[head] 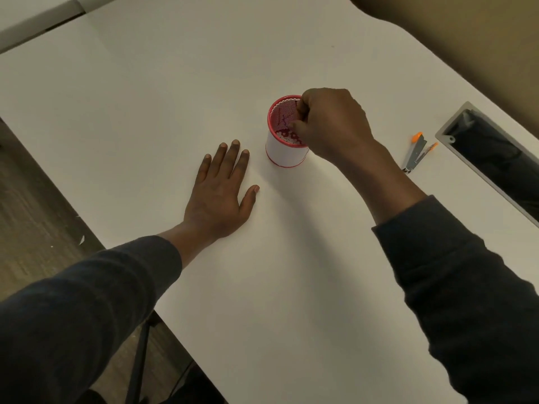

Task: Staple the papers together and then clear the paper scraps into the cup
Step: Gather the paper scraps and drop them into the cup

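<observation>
The left hand lies flat on the white worktop, its grip spread and holding nothing. Just to its right stands the red mesh cup, upright. The right hand hovers over the cup's rim, grip bunched together; whether it pinches anything I cannot tell. Farther right lies a stapler.

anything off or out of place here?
Minor only. A few pale scraps lie on the floor left of the table, not in the cup. The stapler lies gaping open near the cable slot. Cup stands upright; right hand bunched at its rim, left hand flat on the table.
</observation>
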Action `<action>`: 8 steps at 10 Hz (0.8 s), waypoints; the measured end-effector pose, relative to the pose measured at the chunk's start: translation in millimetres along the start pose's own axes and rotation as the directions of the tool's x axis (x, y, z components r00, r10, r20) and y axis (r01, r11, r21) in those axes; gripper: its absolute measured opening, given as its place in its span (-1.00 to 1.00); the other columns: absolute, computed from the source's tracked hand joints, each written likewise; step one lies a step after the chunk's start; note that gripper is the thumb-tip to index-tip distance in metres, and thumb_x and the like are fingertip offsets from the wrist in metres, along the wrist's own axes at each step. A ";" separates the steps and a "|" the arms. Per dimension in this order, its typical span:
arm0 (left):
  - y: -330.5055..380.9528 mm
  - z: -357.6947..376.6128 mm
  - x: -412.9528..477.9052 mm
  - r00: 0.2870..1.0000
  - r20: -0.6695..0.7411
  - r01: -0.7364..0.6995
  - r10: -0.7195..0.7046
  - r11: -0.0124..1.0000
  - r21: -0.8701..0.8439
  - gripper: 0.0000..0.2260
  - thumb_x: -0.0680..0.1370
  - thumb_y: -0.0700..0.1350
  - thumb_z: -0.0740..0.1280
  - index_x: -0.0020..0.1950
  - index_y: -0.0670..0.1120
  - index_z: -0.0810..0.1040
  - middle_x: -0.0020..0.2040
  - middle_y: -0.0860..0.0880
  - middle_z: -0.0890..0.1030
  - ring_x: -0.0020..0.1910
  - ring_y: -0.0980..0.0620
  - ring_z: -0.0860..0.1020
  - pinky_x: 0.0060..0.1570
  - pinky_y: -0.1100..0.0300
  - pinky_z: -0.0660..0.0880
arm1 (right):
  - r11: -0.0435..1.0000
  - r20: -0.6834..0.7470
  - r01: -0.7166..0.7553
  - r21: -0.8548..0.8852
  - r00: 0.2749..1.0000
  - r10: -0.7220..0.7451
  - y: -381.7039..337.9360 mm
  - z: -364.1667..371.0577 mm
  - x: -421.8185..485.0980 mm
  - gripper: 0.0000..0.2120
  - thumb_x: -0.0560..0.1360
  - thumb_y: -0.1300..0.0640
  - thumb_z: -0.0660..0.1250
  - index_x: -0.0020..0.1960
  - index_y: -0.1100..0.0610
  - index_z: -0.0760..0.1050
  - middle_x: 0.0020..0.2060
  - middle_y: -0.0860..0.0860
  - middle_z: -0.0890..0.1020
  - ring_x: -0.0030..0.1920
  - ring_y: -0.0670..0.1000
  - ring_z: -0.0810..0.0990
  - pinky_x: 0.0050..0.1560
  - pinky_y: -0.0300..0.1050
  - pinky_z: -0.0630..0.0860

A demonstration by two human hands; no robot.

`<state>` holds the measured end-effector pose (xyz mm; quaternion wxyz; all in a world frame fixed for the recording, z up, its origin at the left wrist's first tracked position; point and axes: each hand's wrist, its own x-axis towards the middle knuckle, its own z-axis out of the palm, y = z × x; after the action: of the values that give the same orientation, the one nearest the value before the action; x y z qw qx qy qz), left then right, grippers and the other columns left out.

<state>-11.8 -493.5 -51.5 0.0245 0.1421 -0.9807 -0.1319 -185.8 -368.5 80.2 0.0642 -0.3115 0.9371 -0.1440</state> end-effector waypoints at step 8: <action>-1.4 0.5 -0.7 1.000 0.004 -0.007 0.007 1.000 0.018 -0.38 0.66 0.18 0.01 0.66 -0.07 0.05 0.68 -0.09 0.01 0.66 -0.09 -0.04 0.62 -0.11 -0.03 | 0.978 -0.190 0.162 0.128 0.972 -0.136 9.1 -16.1 -30.9 -0.67 0.54 0.01 0.26 0.25 0.06 0.57 0.12 -0.01 0.63 0.09 -0.02 0.58 0.07 -0.19 0.49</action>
<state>-10.8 -494.4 -52.4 0.0215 0.1386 -0.9824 -0.1231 -169.7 -339.2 93.6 -0.0097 -0.3616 0.9001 -0.2428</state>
